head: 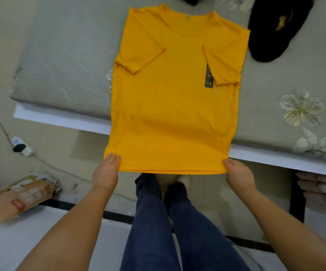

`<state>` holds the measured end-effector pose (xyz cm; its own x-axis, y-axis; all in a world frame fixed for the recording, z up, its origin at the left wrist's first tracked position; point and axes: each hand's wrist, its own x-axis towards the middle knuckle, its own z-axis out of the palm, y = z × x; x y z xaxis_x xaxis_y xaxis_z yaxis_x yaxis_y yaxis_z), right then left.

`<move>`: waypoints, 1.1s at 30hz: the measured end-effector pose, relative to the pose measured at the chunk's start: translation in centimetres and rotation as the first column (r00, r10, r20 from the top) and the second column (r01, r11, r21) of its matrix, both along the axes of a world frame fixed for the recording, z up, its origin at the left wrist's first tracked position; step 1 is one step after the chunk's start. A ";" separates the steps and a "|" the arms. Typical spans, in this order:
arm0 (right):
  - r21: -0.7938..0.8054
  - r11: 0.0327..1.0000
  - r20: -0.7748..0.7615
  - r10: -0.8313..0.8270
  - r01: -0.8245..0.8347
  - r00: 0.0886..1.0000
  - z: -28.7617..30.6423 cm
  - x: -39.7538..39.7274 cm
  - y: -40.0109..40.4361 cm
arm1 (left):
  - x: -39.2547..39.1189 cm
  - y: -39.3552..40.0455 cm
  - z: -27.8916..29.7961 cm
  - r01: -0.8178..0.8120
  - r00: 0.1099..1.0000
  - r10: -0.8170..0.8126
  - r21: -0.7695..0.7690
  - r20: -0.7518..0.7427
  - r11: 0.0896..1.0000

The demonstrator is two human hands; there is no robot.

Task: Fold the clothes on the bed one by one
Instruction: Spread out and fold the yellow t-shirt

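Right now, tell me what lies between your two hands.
In the head view, the yellow T-shirt's bottom hem spans from the left hand to the right hand; each grips a corner.

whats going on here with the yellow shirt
A person standing at the bed is folding a bright yellow short-sleeved t-shirt. Both sleeves are already turned in over the front. The left hand and right hand each pinch a bottom corner of the hem, which hangs past the patterned grey mattress. A crumpled black garment lies beside it, unfolded.
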<state>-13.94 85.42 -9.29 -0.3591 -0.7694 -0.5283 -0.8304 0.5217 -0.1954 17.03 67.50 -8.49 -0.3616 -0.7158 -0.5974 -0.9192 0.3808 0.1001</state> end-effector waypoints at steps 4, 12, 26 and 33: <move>-0.164 0.986 -0.105 0.014 -0.031 0.994 2.7 -3.3 -4.4 | -4.2 -4.8 1.7 0.069 0.996 -0.073 -0.082 -0.052 0.994; -0.381 0.923 -0.302 -0.076 -0.048 0.950 7.2 -11.0 -16.0 | -13.1 -18.5 4.9 0.279 0.950 -0.309 -0.313 -0.051 0.908; 0.128 0.983 -0.414 -0.065 0.129 0.908 2.4 -24.3 -35.3 | -27.2 -42.0 1.3 0.558 0.830 -0.531 -0.225 0.172 0.799; 0.268 0.945 -0.456 -0.046 0.187 0.889 -2.2 -29.6 -41.5 | -32.7 -47.7 -3.4 0.559 0.819 -0.515 -0.146 0.255 0.817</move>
